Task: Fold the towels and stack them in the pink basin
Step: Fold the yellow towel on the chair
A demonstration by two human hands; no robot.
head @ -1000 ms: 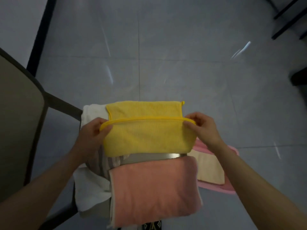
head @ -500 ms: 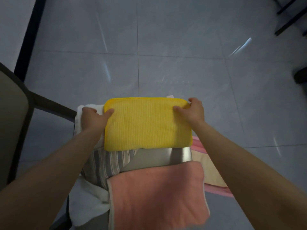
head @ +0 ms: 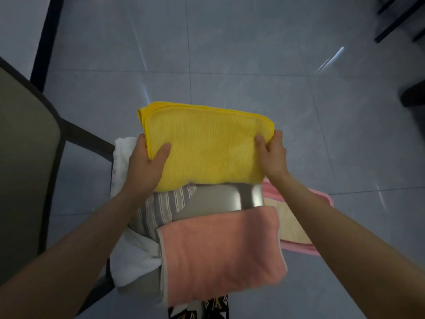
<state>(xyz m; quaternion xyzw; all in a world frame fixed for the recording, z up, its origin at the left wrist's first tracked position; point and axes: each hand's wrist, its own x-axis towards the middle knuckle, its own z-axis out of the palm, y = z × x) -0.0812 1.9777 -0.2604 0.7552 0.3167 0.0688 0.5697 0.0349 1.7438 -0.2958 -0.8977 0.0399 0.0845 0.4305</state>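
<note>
Looks down from head height over two bare forearms. Holds a folded yellow towel (head: 207, 146) out flat between both hands, in the middle of the view, above a grey tiled floor (head: 230, 65). Grips the towel's left edge with the left hand (head: 145, 166): thumb pressed on top, fingers curled out of sight underneath. Pinches the right edge near the far corner with the right hand (head: 273, 157): thumb on top, fingers wrapped round the hem. Shows stitched yellow hems stacked in layers along the far and left edges. Cannot tell whether the towel's near edge touches what lies under it or hangs just above.

Under that near edge, a grey-and-white striped towel (head: 158, 210) on the left and a shiny metal surface (head: 220, 199) on the right. Nearer the body, a salmon-pink towel (head: 220, 254), folded flat and draped over the near side of the metal. To the left, a crumpled white towel (head: 122, 162), partly beneath the left forearm and the striped one.

On the floor to the right, the pink basin (head: 322, 195), partly hidden by the right forearm and the salmon-pink towel. Inside it, a folded beige towel (head: 289, 224). Far left, a chair (head: 23, 157) with a dark frame and olive seat.
</note>
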